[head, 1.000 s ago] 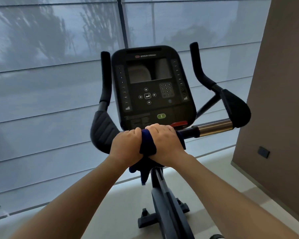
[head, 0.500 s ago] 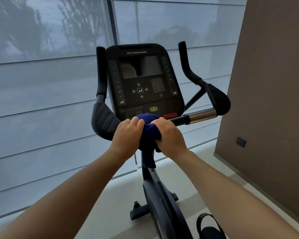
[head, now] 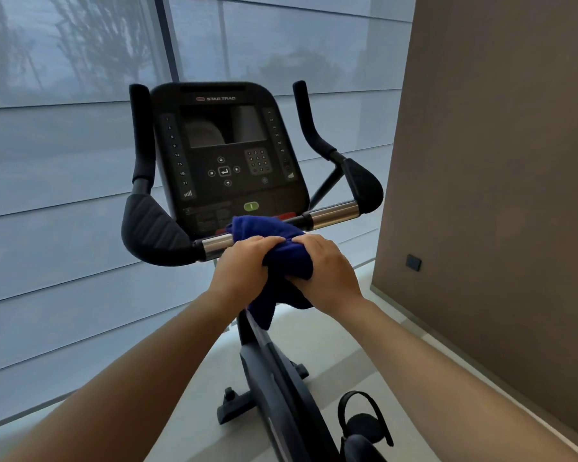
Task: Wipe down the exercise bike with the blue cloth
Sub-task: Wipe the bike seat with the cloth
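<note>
A black exercise bike [head: 277, 388] stands in front of me, its console [head: 226, 155] facing me above a chrome handlebar [head: 332, 215]. A dark blue cloth [head: 281, 241] is bunched over the middle of that bar, just below the console. My left hand [head: 244, 265] and my right hand [head: 327, 275] both grip the cloth from either side, pressed close together. A loose end of the cloth hangs down over the bike's stem.
Padded black grips [head: 151, 228] curve up on both sides of the console. A pedal with a strap [head: 364, 421] shows at the bottom. A brown wall [head: 498, 195] with a dark socket [head: 413, 262] stands close on the right. Blinds cover the window [head: 64, 161] behind.
Both hands have slid the cloth slightly right along the handlebar, baring the chrome section on the left. The view has tilted down, so the pedal now shows.
</note>
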`<action>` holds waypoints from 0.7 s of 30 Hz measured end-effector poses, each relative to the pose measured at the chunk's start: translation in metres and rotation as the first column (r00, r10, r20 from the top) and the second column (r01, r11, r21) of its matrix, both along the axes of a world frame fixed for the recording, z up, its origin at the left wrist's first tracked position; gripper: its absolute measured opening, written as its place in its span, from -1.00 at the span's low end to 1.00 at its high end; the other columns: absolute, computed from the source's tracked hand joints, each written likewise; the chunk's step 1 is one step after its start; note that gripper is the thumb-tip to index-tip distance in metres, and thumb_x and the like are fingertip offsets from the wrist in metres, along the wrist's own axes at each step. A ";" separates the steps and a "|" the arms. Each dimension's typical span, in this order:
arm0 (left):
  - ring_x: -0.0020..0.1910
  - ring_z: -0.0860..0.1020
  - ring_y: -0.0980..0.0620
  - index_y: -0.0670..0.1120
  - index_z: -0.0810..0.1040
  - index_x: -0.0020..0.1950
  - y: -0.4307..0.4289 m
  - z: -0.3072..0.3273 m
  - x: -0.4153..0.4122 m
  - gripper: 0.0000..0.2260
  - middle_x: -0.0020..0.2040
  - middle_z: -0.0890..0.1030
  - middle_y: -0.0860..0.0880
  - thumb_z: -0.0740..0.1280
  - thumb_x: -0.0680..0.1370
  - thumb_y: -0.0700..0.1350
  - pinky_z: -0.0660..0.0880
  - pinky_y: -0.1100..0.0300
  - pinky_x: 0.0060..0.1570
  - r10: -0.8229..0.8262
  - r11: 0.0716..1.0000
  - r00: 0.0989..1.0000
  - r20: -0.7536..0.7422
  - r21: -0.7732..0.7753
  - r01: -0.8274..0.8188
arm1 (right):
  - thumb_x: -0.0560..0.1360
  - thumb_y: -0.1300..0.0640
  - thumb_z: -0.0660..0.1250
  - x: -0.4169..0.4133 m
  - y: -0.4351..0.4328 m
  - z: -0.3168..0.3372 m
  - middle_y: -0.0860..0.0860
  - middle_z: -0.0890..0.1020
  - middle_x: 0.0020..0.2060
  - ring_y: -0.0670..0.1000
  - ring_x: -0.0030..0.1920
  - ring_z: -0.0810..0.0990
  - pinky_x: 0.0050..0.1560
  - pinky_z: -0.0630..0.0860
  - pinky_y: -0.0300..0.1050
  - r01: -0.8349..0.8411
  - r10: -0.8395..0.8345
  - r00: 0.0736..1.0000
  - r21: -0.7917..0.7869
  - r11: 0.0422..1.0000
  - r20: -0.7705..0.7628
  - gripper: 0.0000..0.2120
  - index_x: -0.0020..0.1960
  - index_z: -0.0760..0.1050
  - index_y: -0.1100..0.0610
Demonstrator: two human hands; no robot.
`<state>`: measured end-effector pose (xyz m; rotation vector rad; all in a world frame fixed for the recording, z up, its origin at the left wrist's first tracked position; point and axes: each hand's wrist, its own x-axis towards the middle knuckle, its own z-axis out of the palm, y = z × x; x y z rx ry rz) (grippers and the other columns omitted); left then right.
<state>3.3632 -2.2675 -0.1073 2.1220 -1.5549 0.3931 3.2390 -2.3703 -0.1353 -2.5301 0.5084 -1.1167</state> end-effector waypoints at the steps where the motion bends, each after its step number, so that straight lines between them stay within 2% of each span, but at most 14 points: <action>1: 0.06 0.55 -0.10 0.03 0.45 0.31 -0.002 0.000 -0.007 -0.64 0.13 0.59 -0.07 0.28 0.53 -0.21 0.42 0.12 0.04 -0.016 1.000 1.000 -0.011 -0.017 0.015 | 0.39 -0.03 0.43 -0.010 -0.003 -0.002 0.08 0.56 0.13 0.06 0.05 0.52 0.05 0.51 -0.05 0.012 -0.012 1.000 0.016 1.000 0.001 -0.49 0.26 0.39 0.13; 5: 0.01 0.53 -0.03 0.01 0.53 0.20 -0.007 -0.006 -0.049 -0.69 0.09 0.57 -0.02 0.34 0.48 -0.23 0.43 0.18 0.01 -0.125 0.990 0.991 -0.050 -0.066 0.122 | 0.35 -0.05 0.47 -0.060 -0.012 -0.018 0.05 0.54 0.14 0.02 0.06 0.51 -0.01 0.47 -0.15 0.074 -0.072 0.997 0.087 0.993 -0.022 -0.41 0.29 0.35 0.09; 8: -0.08 0.50 0.02 0.01 0.54 0.14 -0.011 -0.019 -0.089 -0.74 0.03 0.53 0.02 0.35 0.47 -0.20 0.50 0.12 -0.07 -0.161 0.986 0.985 -0.066 -0.044 0.158 | 0.31 -0.04 0.50 -0.103 -0.015 -0.034 0.03 0.50 0.14 0.03 0.06 0.49 0.06 0.51 -0.02 0.136 -0.122 0.989 0.168 0.976 -0.088 -0.36 0.29 0.33 0.09; 14: -0.10 0.50 -0.03 0.08 0.44 0.10 -0.014 -0.063 -0.159 -0.79 0.00 0.51 0.04 0.25 0.48 -0.08 0.46 0.07 -0.13 -0.042 0.996 0.976 -0.215 0.063 0.057 | 0.29 -0.05 0.48 -0.188 -0.016 -0.066 -0.06 0.51 0.06 0.02 0.06 0.46 0.07 0.48 0.10 0.178 -0.154 0.982 0.287 0.941 -0.106 -0.50 0.17 0.40 0.00; 19: -0.16 0.47 0.02 0.06 0.44 0.04 -0.008 -0.096 -0.204 -0.81 -0.05 0.51 0.06 0.30 0.44 -0.08 0.46 0.09 -0.18 0.018 0.997 0.961 -0.274 0.076 0.003 | 0.38 -0.01 0.43 -0.231 -0.016 -0.101 -0.07 0.49 0.17 -0.04 0.13 0.42 0.12 0.38 -0.12 0.110 -0.065 0.989 0.361 0.926 -0.135 -0.46 0.31 0.32 -0.07; 21: -0.17 0.44 0.05 0.08 0.45 0.01 -0.003 -0.110 -0.215 -0.79 -0.06 0.49 0.07 0.31 0.41 -0.11 0.43 0.10 -0.20 0.038 0.995 0.955 -0.295 0.095 -0.010 | 0.39 0.00 0.41 -0.239 -0.015 -0.114 -0.10 0.49 0.12 -0.06 0.07 0.44 0.09 0.45 -0.07 0.072 0.004 0.983 0.413 0.908 -0.182 -0.51 0.25 0.31 -0.12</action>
